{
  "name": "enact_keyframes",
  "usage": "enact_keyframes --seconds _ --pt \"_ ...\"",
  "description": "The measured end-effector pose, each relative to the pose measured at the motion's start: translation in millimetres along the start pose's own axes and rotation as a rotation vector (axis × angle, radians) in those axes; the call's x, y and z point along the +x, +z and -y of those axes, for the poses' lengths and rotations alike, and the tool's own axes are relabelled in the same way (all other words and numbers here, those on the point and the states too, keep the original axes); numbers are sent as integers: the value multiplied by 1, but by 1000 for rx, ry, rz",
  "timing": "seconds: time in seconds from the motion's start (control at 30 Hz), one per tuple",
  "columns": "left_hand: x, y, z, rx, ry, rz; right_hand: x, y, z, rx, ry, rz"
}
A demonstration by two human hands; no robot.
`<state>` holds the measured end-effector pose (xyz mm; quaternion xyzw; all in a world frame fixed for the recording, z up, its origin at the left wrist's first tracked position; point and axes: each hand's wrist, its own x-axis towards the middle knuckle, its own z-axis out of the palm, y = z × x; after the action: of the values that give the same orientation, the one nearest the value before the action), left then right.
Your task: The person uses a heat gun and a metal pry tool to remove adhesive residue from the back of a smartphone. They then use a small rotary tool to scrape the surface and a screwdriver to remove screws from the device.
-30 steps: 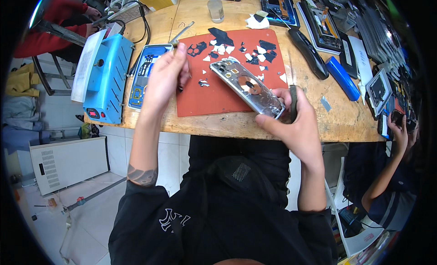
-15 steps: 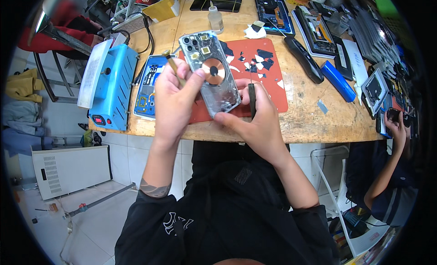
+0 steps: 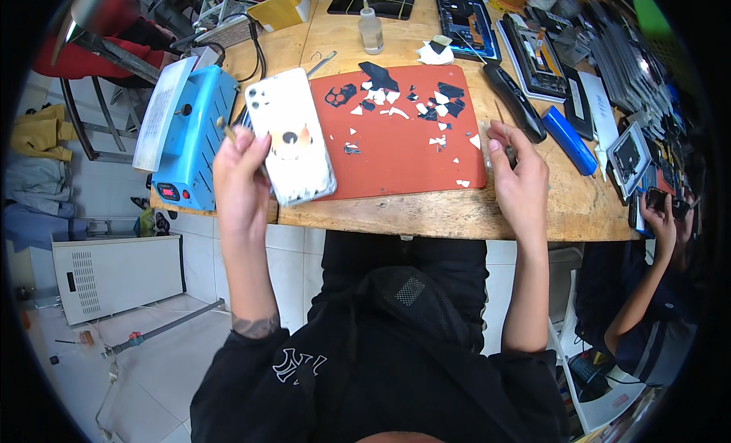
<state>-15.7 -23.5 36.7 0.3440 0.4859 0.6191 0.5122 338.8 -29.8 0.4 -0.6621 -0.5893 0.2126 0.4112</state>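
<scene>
My left hand (image 3: pixel 242 172) grips a phone (image 3: pixel 292 165) by its left edge, back side up and tilted, with a round coil in its middle and glare over it. A thin brass-coloured tool (image 3: pixel 225 129) also sticks out of that hand. Past the right edge of the red mat (image 3: pixel 396 165), my right hand (image 3: pixel 524 176) is closed round a slim tool whose thin tip shows above the fingers; its dark handle is mostly hidden. Black and white broken shards (image 3: pixel 438 100) lie scattered over the mat, along with a black piece with camera holes (image 3: pixel 340 95).
On the left stands a blue machine (image 3: pixel 199 138). Behind the mat are a dropper bottle (image 3: pixel 371 33) and opened devices (image 3: pixel 466 24). A black handled tool (image 3: pixel 514 100) and a blue cylinder (image 3: pixel 569 138) lie at right. Another person's hand (image 3: pixel 661 218) holds a device farther right.
My left hand has carried the phone left, tilting it into the glare. My right hand has let go of the phone and moved right with its tool, past the mat's edge.
</scene>
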Motion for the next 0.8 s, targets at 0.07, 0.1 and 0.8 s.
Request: enact_keyframes --seconds 0.07,0.1,0.8 --pt "-26 -15 13 -116 29 -21 3 4 3 192 66 55" --pt "-36 -22 17 -145 -8 -70 6 5 5 278 118 98" --pt "-40 -46 38 -516 -147 177 1 -9 20 460 363 453"
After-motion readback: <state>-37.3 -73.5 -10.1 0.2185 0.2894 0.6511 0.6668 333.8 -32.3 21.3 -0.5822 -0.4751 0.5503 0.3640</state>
